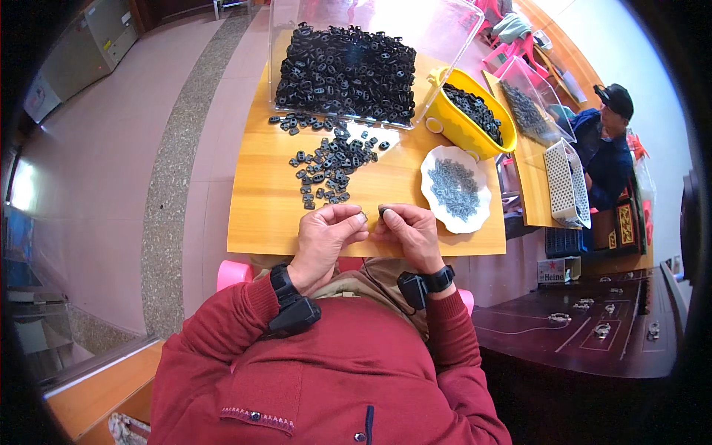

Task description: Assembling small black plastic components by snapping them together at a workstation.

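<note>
Near the front edge of the wooden table, my left hand (331,236) pinches a tiny shiny metal piece, possibly a spring, between thumb and fingertips. Just beside it, my right hand (409,234) is closed on a small black plastic piece (383,211). The two sets of fingertips are close but apart. Ahead of them lies a loose heap of black two-holed plastic pieces (326,163), which look like cord locks. To the right of my right hand, a white scalloped plate (480,216) holds many small grey metal pieces, too small to tell exactly.
A clear plastic bin (271,67) full of black pieces stands at the table's far side. Right of it sits a yellow basin (439,111) with more dark pieces. At another table on the right, a person (604,148) sits near a white perforated basket (567,182).
</note>
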Tool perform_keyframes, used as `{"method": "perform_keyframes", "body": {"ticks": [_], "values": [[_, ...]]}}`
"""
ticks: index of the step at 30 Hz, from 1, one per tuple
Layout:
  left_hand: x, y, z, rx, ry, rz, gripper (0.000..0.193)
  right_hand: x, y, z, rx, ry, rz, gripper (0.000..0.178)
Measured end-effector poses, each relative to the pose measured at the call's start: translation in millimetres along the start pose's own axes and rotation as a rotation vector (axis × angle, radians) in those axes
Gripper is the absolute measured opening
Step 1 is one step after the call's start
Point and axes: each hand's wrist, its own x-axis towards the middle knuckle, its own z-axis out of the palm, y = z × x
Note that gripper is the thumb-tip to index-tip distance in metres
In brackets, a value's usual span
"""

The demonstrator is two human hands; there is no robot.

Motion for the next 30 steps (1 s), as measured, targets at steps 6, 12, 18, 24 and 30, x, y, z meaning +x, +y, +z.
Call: {"method": "perform_keyframes", "body": {"ticks": [6, 12, 18, 24, 30], "values": [[-0.8, 0.9, 0.3, 0.004, -0.01, -0.01, 0.015, -0.8, -4.4, 3.9, 0.172, 0.014, 0.028, 0.027], [0.0, 1.7, 0.1, 0.028, -0.023, -0.023, 0.016, -1.2, -6.0, 4.0, 0.131, -0.008, 0.012, 0.028], [0.0, 0.8, -0.7, 0.05, -0.025, -0.039, 0.017, -1.7, -6.2, 1.0, 0.135, -0.032, 0.052, 0.028], [-0.1, 1.0, -0.9, 0.048, -0.026, -0.034, 0.016, -2.2, -8.7, 2.7, 0.084, 0.005, 0.07, 0.028], [-1.2, 1.5, 0.0, 0.039, -0.033, -0.02, 0.016, 0.1, -3.0, 2.2, 0.157, 0.055, 0.051, 0.026]]}}
